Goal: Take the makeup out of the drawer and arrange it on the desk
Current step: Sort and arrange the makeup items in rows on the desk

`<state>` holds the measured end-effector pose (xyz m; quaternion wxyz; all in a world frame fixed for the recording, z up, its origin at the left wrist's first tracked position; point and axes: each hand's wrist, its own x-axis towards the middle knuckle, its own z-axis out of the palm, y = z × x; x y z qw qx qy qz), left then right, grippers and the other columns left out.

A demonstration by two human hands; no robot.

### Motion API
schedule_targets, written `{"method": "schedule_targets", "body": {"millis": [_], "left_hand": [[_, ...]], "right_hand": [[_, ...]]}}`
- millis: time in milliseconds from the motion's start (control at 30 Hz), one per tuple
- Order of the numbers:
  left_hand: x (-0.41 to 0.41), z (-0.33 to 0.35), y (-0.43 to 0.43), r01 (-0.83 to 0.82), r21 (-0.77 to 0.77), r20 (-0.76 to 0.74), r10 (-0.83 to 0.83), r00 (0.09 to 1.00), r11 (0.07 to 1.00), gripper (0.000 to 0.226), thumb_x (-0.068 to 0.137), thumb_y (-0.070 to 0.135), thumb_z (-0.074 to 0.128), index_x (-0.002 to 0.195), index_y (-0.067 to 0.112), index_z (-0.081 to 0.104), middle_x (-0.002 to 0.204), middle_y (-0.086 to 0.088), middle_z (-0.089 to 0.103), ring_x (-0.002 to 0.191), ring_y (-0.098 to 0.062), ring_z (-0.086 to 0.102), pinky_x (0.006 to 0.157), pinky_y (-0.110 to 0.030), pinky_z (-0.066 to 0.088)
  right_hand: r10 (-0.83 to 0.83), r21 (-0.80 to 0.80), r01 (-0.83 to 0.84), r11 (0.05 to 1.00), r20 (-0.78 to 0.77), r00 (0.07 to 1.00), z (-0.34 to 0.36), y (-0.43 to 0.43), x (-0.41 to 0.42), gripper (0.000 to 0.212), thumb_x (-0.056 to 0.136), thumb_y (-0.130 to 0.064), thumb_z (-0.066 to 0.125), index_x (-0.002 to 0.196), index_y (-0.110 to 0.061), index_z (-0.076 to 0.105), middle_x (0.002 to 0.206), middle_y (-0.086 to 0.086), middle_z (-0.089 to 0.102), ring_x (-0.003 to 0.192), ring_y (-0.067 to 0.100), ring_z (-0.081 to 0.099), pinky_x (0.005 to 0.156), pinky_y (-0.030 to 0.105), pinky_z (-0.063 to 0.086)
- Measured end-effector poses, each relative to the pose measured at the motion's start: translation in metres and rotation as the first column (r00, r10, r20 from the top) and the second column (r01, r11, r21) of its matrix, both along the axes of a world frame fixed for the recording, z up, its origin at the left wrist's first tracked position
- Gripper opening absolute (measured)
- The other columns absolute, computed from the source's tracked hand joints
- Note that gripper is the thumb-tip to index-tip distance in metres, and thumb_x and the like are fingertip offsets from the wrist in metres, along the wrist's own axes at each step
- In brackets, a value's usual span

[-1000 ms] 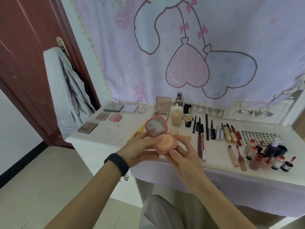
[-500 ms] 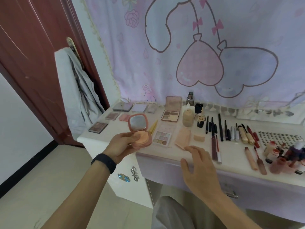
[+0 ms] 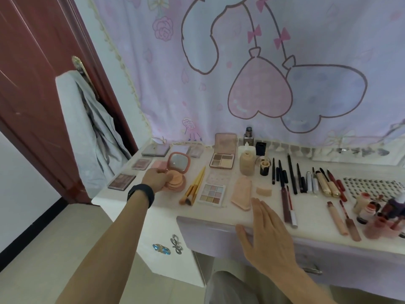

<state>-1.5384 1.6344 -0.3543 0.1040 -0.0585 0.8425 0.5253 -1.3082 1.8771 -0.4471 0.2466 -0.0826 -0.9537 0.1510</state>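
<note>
The left hand (image 3: 156,179) has carried the open compact (image 3: 178,172) forward and away from the body, from the air near the desk's edge down onto the desk (image 3: 228,212). The right hand (image 3: 266,234) has stayed at the front edge. The compact now appears to sit on the desktop just ahead of the left hand. Its base, with the orange puff, is nearest the knuckles, and its mirrored lid stands up on the far side, facing back toward the person. The left fingers are curled round the base's left rim, so that hand is grasping it and has not let go. The right hand is released, with fingers straight and together and the palm down over the desk's front edge. The thumb hangs over the lavender drawer front (image 3: 214,236), and I cannot tell whether the hand presses down. The compact lies well to the left of the right hand, so only the left hand can finish this placement. Just to the right of the left hand lie the gold-handled brushes (image 3: 194,187), their long axis running away from the person. A square eyeshadow palette (image 3: 211,193) lies beyond them. The hand should probably loosen and draw straight back, clear of the brushes. The right hand is the nearer one to the drawer.
</note>
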Motion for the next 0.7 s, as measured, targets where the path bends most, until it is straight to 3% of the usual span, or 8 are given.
{"method": "schedule_targets", "body": {"millis": [100,200,300,500,633,700], "left_hand": [[-0.005,-0.006,0.002,0.021,-0.043,0.009,-0.021,1.0,0.999,0.028,0.089,0.019,0.072,0.114,0.006,0.068,0.11,-0.012,0.07,0.108,-0.03,0.063,0.102,-0.047,0.049],[0.0,-0.008,0.003,-0.002,-0.173,-0.079,-0.012,0.997,0.985,0.009,0.087,0.027,0.072,0.089,0.019,0.068,0.088,0.001,0.067,0.092,-0.022,0.061,0.082,-0.033,0.049],[0.009,-0.011,0.001,-0.003,-0.266,-0.142,-0.036,0.989,0.964,0.019,0.087,0.028,0.069,0.069,0.028,0.063,0.075,0.007,0.064,0.08,-0.018,0.06,0.067,-0.026,0.043],[0.022,-0.016,-0.012,-0.019,-0.307,-0.15,-0.029,0.988,0.952,0.024,0.084,0.029,0.072,0.062,0.032,0.063,0.072,0.01,0.066,0.083,-0.021,0.062,0.08,-0.033,0.049],[0.03,-0.018,-0.014,-0.031,-0.379,-0.184,-0.042,0.982,0.925,0.029,0.086,0.029,0.07,0.06,0.029,0.059,0.077,-0.004,0.066,0.082,-0.028,0.062,0.083,-0.04,0.052],[0.032,-0.018,-0.012,-0.055,-0.385,-0.213,-0.031,0.977,0.921,0.016,0.087,0.03,0.07,0.073,0.025,0.068,0.085,-0.009,0.068,0.086,-0.028,0.061,0.083,-0.038,0.051]], "right_hand": [[0.001,0.024,-0.001,1.0,-0.034,0.999,-0.003,0.001,0.0,0.076,0.092,-0.054,0.047,0.145,0.001,0.047,0.142,0.014,0.059,0.132,0.031,0.054,0.106,0.037,0.044],[-0.006,0.04,0.008,0.999,-0.042,0.999,-0.005,0.002,-0.001,0.076,0.092,-0.054,0.048,0.145,0.001,0.046,0.141,0.016,0.059,0.131,0.031,0.055,0.105,0.036,0.045],[-0.005,0.058,0.007,0.998,-0.036,0.999,-0.007,0.003,-0.002,0.078,0.093,-0.055,0.048,0.145,0.003,0.046,0.141,0.018,0.058,0.131,0.032,0.055,0.105,0.039,0.047],[-0.002,0.068,0.004,0.998,-0.04,0.999,-0.011,0.005,-0.002,0.077,0.094,-0.054,0.048,0.146,0.003,0.045,0.143,0.02,0.057,0.133,0.033,0.053,0.107,0.042,0.046],[-0.007,0.07,0.011,0.997,-0.045,0.999,-0.012,0.005,-0.002,0.076,0.095,-0.055,0.046,0.146,0.002,0.045,0.142,0.019,0.057,0.134,0.032,0.052,0.108,0.042,0.045],[-0.009,0.068,0.011,0.998,-0.038,0.999,-0.011,0.005,-0.002,0.076,0.096,-0.056,0.044,0.146,0.001,0.045,0.142,0.019,0.057,0.134,0.032,0.052,0.108,0.042,0.045]]}}
